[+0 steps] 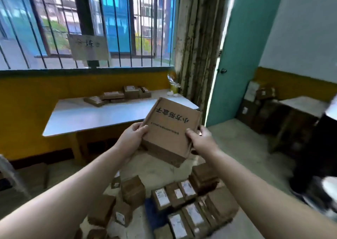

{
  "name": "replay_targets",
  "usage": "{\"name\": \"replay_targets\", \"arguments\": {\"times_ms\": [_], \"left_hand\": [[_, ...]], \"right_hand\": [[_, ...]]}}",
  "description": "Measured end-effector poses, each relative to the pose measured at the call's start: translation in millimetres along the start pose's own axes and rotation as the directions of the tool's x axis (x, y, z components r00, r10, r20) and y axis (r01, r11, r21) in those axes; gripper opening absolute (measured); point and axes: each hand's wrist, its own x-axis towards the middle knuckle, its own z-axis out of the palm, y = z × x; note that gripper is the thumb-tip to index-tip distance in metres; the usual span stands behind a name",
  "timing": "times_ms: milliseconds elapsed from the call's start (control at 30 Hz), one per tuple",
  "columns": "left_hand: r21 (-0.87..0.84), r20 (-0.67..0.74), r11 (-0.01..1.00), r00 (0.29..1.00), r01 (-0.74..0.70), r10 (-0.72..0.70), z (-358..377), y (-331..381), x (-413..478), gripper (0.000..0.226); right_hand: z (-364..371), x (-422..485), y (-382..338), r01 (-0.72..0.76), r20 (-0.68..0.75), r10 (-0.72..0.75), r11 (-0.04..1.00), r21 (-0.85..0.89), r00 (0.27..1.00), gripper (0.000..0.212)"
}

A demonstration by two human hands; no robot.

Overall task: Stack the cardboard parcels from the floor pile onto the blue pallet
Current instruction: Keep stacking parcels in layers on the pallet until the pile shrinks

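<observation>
Left hand (132, 138), right hand (202, 138) clamped on cardboard parcel (169, 129) | loose parcels (133, 191), blue pallet (149, 217) below | table (91, 116) behind

Matt brown cardboard parcel (169, 127); smooth glossy tabletop (94, 116).

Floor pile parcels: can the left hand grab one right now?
Probably not: left hand and right hand both grip a raised parcel. The floor pile below lies uncovered, so it looks reachable once freed.
</observation>
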Motion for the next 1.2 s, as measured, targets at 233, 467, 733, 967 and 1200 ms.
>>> {"name": "replay_targets", "arguments": {"times_ms": [233, 467, 733, 967, 1200], "left_hand": [[-0.048, 0.079, 0.999, 0.997, -0.004, 0.008, 102, 2, 9, 0.035], [-0.024, 0.248, 1.0, 0.968, -0.013, 0.018, 164, -11, 63, 0.027], [0.0, 0.311, 0.988, 0.939, 0.155, -0.148, 200, -36, 148, 0.025], [0.031, 0.263, 0.96, 0.924, 0.278, -0.276, 182, -70, 193, 0.03], [-0.054, 0.125, 0.934, 0.93, 0.353, -0.344, 171, -94, 221, 0.036]], "right_hand": [[-81, 7, 27, -0.139, 0.077, 0.139, 0.99, -0.011, 0.987, 0.032], [-109, 42, 70, -0.234, -0.005, 0.234, 0.971, -0.048, 0.972, 0.036], [-125, 120, 86, -0.34, -0.086, 0.33, 0.924, -0.176, 0.94, 0.015], [-86, 175, 109, -0.337, -0.034, 0.341, 0.902, -0.269, 0.939, 0.034], [-60, 234, 124, -0.233, 0.137, 0.317, 0.874, -0.427, 0.938, 0.059]]}}
